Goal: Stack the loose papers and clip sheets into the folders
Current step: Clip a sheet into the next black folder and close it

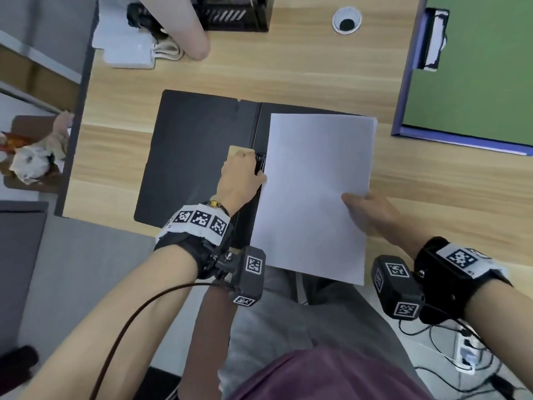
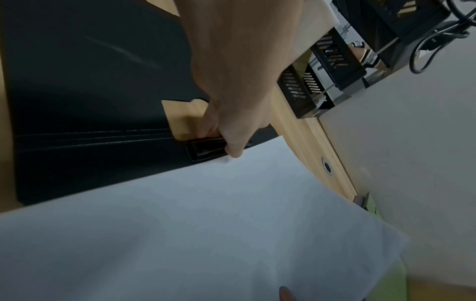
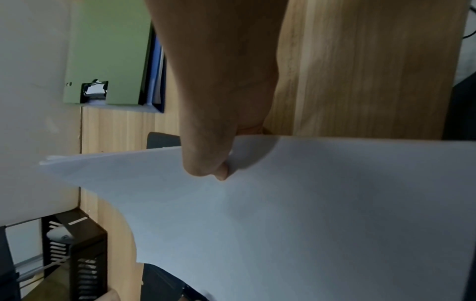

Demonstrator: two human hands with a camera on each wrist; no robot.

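I see the stack of white sheets [image 1: 314,194] lying tilted over the right half of the open black folder [image 1: 199,157], its near edge hanging past the desk [image 1: 317,73] edge toward my lap. My right hand [image 1: 372,212] pinches the stack's right edge, thumb on top and fingers curled beneath. My left hand [image 1: 240,177] sits at the folder's spine, fingers curled over the black clip mechanism [image 2: 206,149], thumb tip touching the sheets' left edge; I cannot tell whether the clip is raised. A cut-out in the folder beside the clip shows bare desk wood. Farther right lies a green folder [image 1: 473,67] with a blue edge and its own clip [image 1: 434,39]. At the desk's far side stand a black mesh organiser [image 1: 230,13], a white cable grommet [image 1: 346,21] and a white power adapter [image 1: 129,53].
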